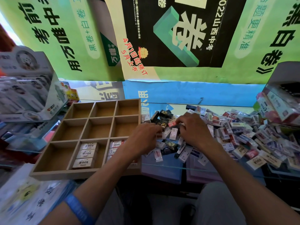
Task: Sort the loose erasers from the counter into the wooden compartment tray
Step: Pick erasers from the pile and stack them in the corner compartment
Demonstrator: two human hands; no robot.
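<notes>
Boxy erasers (230, 127), wooden tray (84, 173), hands perhaps gripping

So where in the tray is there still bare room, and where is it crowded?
The tray has its far row and middle row bare, plus the near left cell. The near middle cell holds three stacked erasers, with a strip free beside them. The near right cell is filling and partly hidden by the left hand. The pile right of the tray is crowded.

I read "2022山西中考" on the black poster (172, 31), "4月1日起预订" in red beside it, and "2B" on a tray eraser (116, 143).
</notes>
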